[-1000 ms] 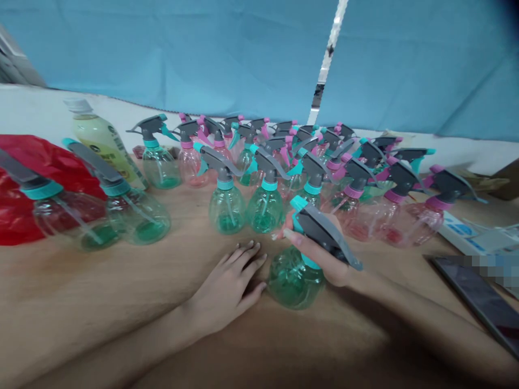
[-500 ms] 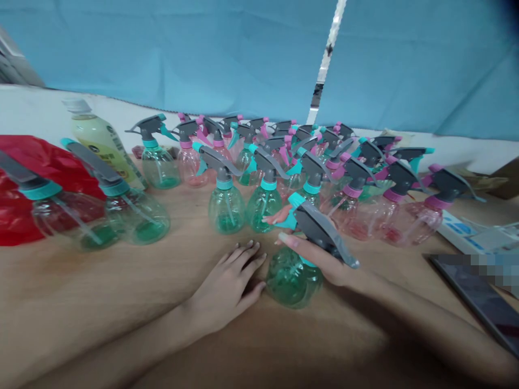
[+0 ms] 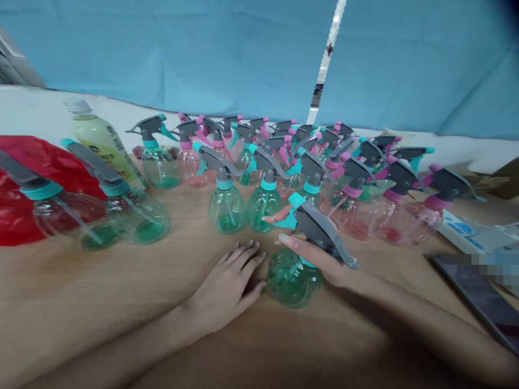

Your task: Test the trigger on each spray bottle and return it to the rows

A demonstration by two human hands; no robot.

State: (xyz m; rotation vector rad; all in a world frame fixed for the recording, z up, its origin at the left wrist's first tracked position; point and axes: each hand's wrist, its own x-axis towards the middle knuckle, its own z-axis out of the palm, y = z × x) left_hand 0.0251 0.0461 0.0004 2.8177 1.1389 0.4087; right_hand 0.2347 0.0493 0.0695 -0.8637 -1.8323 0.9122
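My right hand [image 3: 320, 259] is wrapped round the neck of a green spray bottle [image 3: 294, 283] with a grey and turquoise trigger head. Its thumb lies across the near side, and a finger shows beside the trigger. The bottle stands close to the front of the group, its nozzle pointing up and left. My left hand [image 3: 233, 283] lies flat on the table just left of that bottle, fingers stretched out and holding nothing. Behind the hands stand two green spray bottles, one [image 3: 226, 210] to the left and another [image 3: 264, 208] nearer the held one.
Several pink spray bottles [image 3: 417, 221] and green ones crowd the back and right of the table [image 3: 162, 292]. Two green bottles [image 3: 138, 219] stand at left by a red plastic bag [image 3: 36, 178] and a drink bottle [image 3: 103, 140]. At right lies a dark tablet-like device [image 3: 474, 292].
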